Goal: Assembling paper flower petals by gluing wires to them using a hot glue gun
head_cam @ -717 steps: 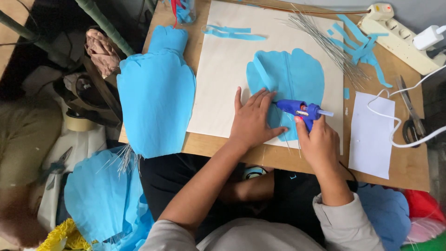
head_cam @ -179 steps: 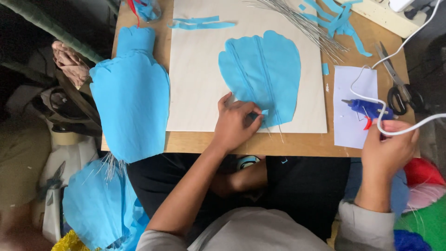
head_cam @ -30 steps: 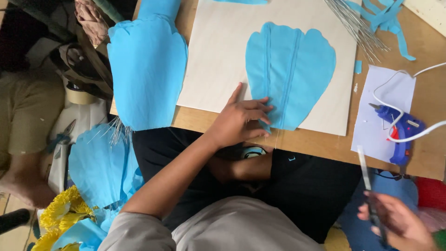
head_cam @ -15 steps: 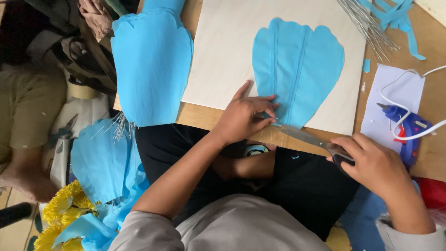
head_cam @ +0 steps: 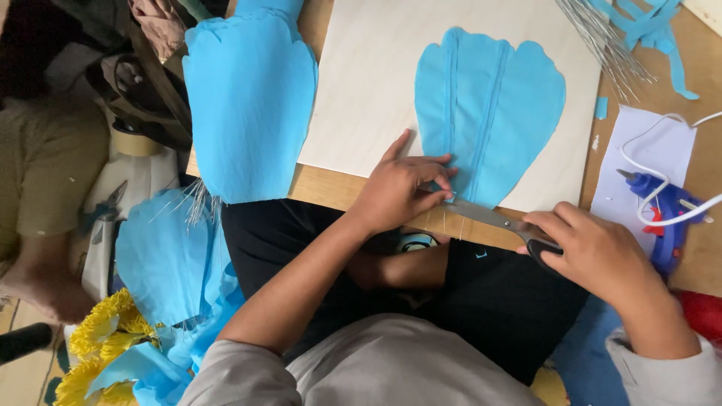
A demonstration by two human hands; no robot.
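Left hand [head_cam: 398, 192] pressed flat, released, fingers spread on the lower edge of the blue paper petal [head_cam: 489, 120], which lies on the pale board [head_cam: 361, 83] on the tabletop [head_cam: 323, 188]. Right hand [head_cam: 594, 259] clenched around scissors [head_cam: 500, 222]; blades reach to the petal's base, just beside the left fingertips. Blue glue gun [head_cam: 665, 218] rests on white paper beyond the right hand.

I'm seeing a blue glue gun [head_cam: 665, 218] lying on a white sheet [head_cam: 639, 150] at the right, its white cord [head_cam: 654, 128] looping over it. A bundle of wires [head_cam: 602, 41] is lying near blue paper strips [head_cam: 654, 30].
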